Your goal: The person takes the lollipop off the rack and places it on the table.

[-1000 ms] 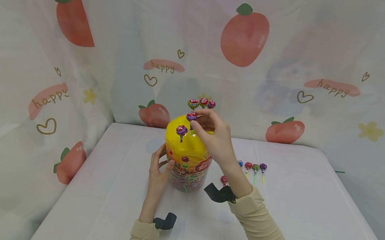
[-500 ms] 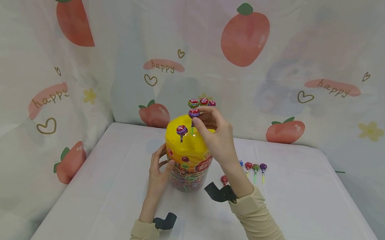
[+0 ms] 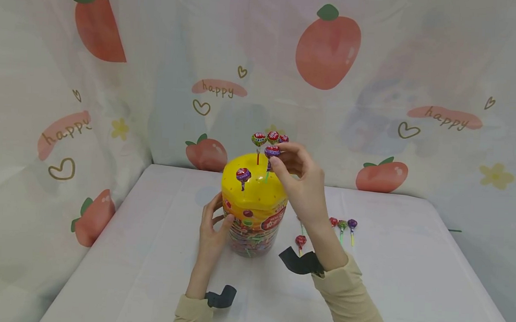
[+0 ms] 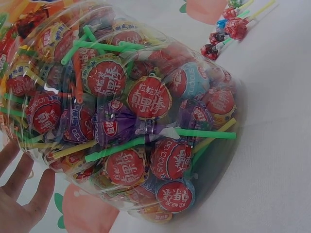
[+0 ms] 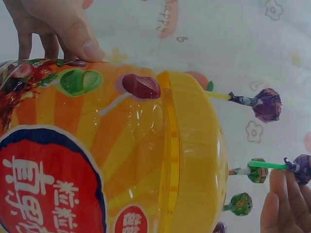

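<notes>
- The right hand (image 3: 301, 178) pinches a purple-wrapped lollipop (image 3: 272, 152) above the yellow lid (image 3: 256, 197), its green stick pointing down, the tip apart from the lid.
- The left hand (image 3: 213, 231) holds the near-left side of the clear jar (image 3: 249, 213), thumb toward the front.
- The jar stands upright, packed with lollipops; others rise from its lid, one purple (image 3: 243, 175) at the front and a cluster (image 3: 273, 137) at the back.
- Right of the jar, loose lollipops (image 3: 343, 225) lie on the white tabletop (image 3: 150, 262), partly hidden by the right forearm.
- Broad stretches of tabletop separate the jar from the left and right edges.
- A fruit-printed cloth (image 3: 263, 46) walls the left side and the back, where it meets the tabletop's far edge.
</notes>
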`<move>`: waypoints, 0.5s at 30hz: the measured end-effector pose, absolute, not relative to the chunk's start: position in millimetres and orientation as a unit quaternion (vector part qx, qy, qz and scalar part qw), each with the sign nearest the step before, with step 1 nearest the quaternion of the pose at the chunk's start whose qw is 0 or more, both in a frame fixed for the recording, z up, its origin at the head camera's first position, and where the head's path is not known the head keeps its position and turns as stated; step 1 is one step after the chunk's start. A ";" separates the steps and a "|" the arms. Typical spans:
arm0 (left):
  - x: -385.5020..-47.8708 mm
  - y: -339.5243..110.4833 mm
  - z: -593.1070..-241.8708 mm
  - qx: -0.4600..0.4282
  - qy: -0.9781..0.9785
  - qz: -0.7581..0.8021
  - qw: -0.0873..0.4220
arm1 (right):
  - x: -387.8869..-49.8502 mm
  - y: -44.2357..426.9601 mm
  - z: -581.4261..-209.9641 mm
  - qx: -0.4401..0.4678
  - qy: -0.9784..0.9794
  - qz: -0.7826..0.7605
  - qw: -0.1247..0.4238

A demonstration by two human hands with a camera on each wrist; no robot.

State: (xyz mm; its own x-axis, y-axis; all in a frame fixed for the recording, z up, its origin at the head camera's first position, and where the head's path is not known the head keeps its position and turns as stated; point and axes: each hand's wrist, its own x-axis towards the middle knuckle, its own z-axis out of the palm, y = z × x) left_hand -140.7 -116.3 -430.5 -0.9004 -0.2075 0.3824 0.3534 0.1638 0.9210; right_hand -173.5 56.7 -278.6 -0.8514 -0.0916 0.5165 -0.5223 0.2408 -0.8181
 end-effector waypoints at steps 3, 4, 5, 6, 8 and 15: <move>-140.3 -116.0 -429.8 -0.048 -0.732 -0.645 0.214 | -171.2 62.4 -280.7 0.190 -0.766 0.584 0.189; -140.0 -116.0 -429.5 -0.048 -0.732 -0.645 0.214 | -170.5 64.2 -281.6 0.187 -0.765 0.586 0.190; -139.6 -116.0 -429.1 -0.047 -0.733 -0.644 0.214 | -169.8 65.9 -282.6 0.185 -0.764 0.587 0.192; -139.3 -115.9 -428.9 -0.047 -0.734 -0.643 0.214 | -168.9 67.6 -283.6 0.184 -0.763 0.590 0.192; -138.4 -115.9 -428.0 -0.045 -0.735 -0.641 0.215 | -167.4 70.6 -285.8 0.181 -0.760 0.594 0.194; -137.7 -115.1 -425.5 -0.042 -0.739 -0.638 0.212 | -163.8 81.1 -294.9 0.160 -0.758 0.603 0.192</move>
State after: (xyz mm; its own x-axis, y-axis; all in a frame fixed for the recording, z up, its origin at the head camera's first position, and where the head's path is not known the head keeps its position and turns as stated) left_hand -137.7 -115.1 -425.5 -0.9067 -0.2086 0.3666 0.3322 0.1825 0.9254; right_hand -163.8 81.1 -294.9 -0.8750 -0.0113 0.4840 -0.4741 0.2222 -0.8520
